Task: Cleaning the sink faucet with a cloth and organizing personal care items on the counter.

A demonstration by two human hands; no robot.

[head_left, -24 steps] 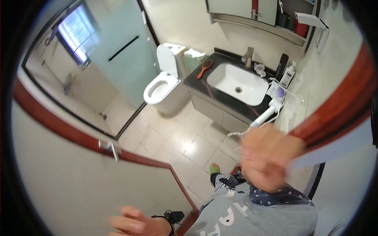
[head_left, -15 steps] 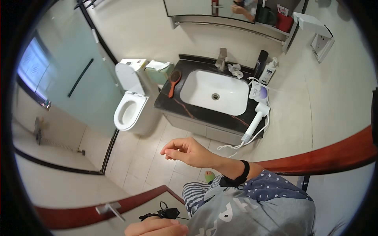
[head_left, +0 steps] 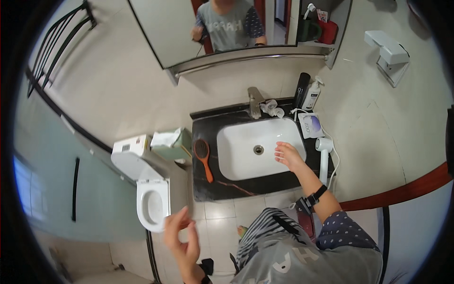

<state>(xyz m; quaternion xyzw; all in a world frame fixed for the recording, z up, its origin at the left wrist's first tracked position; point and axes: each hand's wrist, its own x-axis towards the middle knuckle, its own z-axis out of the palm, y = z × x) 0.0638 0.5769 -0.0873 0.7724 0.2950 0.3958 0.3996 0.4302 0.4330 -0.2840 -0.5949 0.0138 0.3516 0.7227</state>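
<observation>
Reaching farther than half a second ago, the right hand (head_left: 288, 155) now hovers over the right rim of the white sink (head_left: 236, 151), fingers spread and empty, near the white hair dryer (head_left: 324, 156) on the black counter (head_left: 203, 182). The left hand (head_left: 182, 239) hangs open over the floor, holding nothing.

One white oval sink basin (head_left: 257, 149), one metal tap (head_left: 255, 102), one orange-handled hairbrush (head_left: 203, 158), one white hairdryer (head_left: 323, 156), two bottles: a black cylinder (head_left: 301, 90) and a white pump dispenser (head_left: 312, 94); one white toilet (head_left: 151, 199).
</observation>
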